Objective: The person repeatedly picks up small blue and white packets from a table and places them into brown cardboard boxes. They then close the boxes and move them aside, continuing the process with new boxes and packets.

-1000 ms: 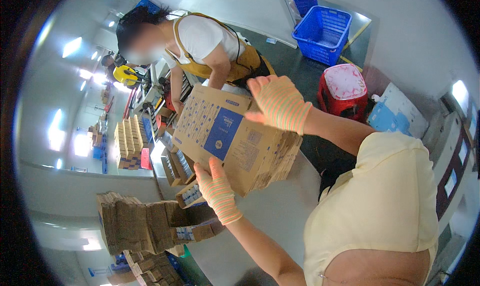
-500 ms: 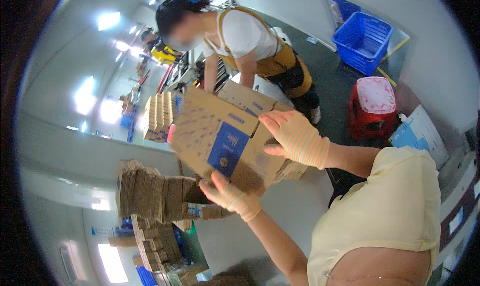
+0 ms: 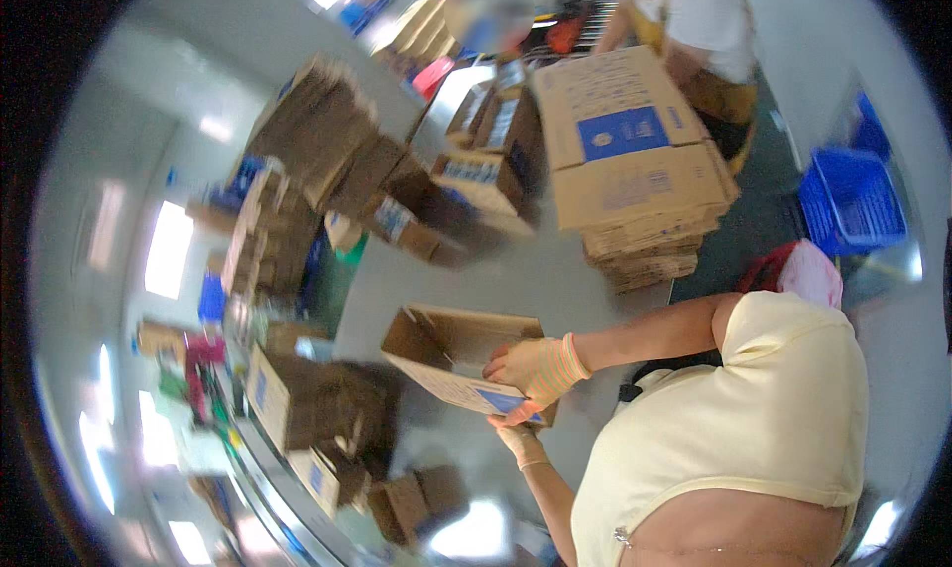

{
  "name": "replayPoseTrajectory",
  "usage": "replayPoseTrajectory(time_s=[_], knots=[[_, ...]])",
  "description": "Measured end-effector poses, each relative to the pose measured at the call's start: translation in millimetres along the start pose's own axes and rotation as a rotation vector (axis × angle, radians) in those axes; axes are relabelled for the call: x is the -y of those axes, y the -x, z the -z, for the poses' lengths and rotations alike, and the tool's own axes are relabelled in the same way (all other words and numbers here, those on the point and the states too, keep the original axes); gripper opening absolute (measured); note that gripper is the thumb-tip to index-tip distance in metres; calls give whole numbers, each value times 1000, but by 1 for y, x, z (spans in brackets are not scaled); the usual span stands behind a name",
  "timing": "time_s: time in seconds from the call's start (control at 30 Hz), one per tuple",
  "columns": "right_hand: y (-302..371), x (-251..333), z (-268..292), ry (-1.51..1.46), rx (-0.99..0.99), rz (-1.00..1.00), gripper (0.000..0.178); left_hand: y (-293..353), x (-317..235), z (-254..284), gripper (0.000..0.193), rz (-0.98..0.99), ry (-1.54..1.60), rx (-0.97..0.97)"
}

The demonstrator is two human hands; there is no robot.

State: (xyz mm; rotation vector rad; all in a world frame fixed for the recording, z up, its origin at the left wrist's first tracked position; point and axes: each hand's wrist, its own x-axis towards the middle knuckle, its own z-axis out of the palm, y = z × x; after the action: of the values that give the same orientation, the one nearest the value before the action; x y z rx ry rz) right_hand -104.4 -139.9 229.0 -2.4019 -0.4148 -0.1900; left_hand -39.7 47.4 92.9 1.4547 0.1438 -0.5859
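Observation:
A cardboard box [image 3: 466, 388], opened out into a hollow shape with a blue panel on its near wall, is held over the grey table [image 3: 392, 304]. Its opening faces up. My right hand [image 3: 543, 371], in a striped fingerless glove, grips the near wall, fingers inside and thumb outside. Below that wall, my left hand [image 3: 522, 446] supports the box, its fingertips partly hidden. Beyond it lies a stack of flattened cartons [image 3: 635, 185], the top one with a blue panel.
Several small filled cartons [image 3: 481, 180] stand at the table's far side. Piles of folded cardboard [image 3: 312, 130] are on the left, with more boxes [image 3: 327, 408] nearer. A co-worker [image 3: 704, 31] stands beyond the stack. Blue basket [image 3: 855, 205] and red stool [image 3: 808, 269] are at right.
The flattened carton held over the stack has become an opened-out box, brought nearer and away from the stack. The view has turned, so the co-worker sits farther up and right.

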Motion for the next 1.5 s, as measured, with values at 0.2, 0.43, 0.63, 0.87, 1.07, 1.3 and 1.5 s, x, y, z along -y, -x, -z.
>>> replayPoseTrajectory(time_s=[0.2, 0.43, 0.63, 0.87, 1.07, 1.3, 1.5], knots=[[44, -66, -91, 162, 382, 396, 48, 71, 85, 83, 41, -290, -154, -840], [65, -81, -104, -117, 471, 368, 38, 97, 25, 47, 20, -377, -1606, -397], [54, -92, -121, -71, 120, 254, 28, 39, 20, 22, 23, -529, -1776, -480], [56, -87, -112, 17, -26, 172, 52, 44, 68, 39, 29, -922, -1599, -232], [64, -96, -60, 136, 48, 242, 67, 36, 9, 45, 34, -262, -13, -502], [62, -85, -130, 344, 795, 479, 18, 3, 175, 56, 44, 155, 709, -70], [42, -33, -156, 417, 881, 422, 13, 15, 94, 46, 30, -93, -307, -676]])
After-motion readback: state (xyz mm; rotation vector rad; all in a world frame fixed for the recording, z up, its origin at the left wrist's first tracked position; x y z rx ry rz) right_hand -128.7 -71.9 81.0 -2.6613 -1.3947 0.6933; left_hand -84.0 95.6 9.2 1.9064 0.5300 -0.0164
